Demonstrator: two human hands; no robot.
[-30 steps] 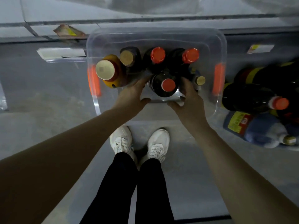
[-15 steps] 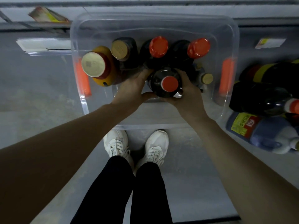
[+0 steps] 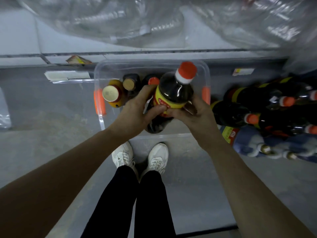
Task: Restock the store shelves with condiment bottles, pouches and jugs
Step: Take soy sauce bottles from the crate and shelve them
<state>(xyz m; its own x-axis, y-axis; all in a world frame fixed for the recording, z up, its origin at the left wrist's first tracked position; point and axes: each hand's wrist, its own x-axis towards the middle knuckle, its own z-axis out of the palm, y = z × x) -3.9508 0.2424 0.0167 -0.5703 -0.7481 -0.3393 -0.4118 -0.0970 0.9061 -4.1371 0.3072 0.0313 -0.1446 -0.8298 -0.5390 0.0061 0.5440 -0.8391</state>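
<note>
Since half a second before, the dark bottle (image 3: 173, 93) had come up out of the clear bin (image 3: 137, 66) and tilted, its orange cap pointing away from me. I saw the left hand (image 3: 135, 112) curled round its left side and the right hand (image 3: 197, 115) gripping its right side, thumbs meeting on the yellow label. The bottle hung above the bin's near half. Inside the bin stood a yellow jar (image 3: 111, 95) with a cream lid, a brown-capped bottle (image 3: 129, 84) and an orange-capped bottle (image 3: 153, 81). To the right, more dark bottles (image 3: 257, 107) lay piled on the floor (image 3: 51, 134).
</note>
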